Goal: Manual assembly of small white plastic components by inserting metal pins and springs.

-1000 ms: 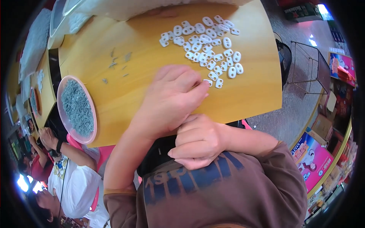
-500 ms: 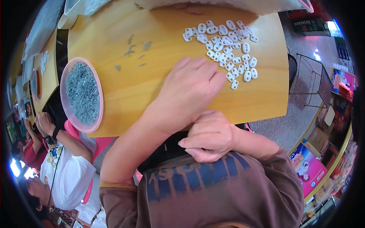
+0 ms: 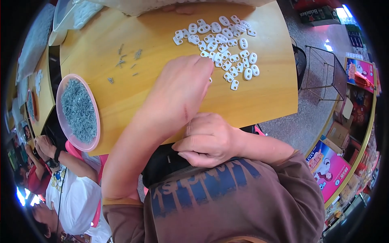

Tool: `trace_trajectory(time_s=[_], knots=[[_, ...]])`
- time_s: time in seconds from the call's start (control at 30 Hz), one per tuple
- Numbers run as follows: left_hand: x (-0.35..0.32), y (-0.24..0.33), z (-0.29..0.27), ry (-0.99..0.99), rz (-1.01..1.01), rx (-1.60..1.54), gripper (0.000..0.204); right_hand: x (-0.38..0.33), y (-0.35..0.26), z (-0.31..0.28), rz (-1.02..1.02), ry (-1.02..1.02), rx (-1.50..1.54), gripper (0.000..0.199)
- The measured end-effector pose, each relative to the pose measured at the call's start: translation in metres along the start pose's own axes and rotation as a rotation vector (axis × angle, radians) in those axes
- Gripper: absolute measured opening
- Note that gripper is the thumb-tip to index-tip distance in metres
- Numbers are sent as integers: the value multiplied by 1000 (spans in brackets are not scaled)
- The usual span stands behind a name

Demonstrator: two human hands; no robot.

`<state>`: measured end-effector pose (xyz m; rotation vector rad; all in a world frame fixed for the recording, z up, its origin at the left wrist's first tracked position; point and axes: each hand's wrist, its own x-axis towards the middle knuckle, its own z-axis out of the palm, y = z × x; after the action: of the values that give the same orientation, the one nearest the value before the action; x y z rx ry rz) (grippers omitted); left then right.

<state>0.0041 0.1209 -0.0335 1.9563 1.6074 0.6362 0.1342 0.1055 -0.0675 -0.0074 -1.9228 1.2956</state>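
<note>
Forming a closed fist, the right hand (image 3: 207, 139) sits near the left hand (image 3: 187, 77), whose grip I cannot tell; beyond, white two-holed plastic pieces (image 3: 221, 38) lie on the yellow wooden table (image 3: 263, 97), a round pink bowl (image 3: 66, 126) leftward.

The bowl (image 3: 86, 146) over there sits on the table (image 3: 117, 101), bits (image 3: 79, 111) inside; right of it lie loose pins (image 3: 138, 53), farther right, pieces (image 3: 243, 43).

This looks like a shop, with goods-filled shelves (image 3: 358, 115) and cardboard boxes (image 3: 338, 133) alongside.
</note>
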Motion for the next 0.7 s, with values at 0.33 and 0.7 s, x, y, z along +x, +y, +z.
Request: trace_trajectory(time_s=[0.33,0.7], knots=[[4,-3,-6,-113,35,36,10,1,-2,1,65,-30,-55,11],[-36,-12,-10,256,-455,-670,8,2,-1,2,90,-61,-67,13]])
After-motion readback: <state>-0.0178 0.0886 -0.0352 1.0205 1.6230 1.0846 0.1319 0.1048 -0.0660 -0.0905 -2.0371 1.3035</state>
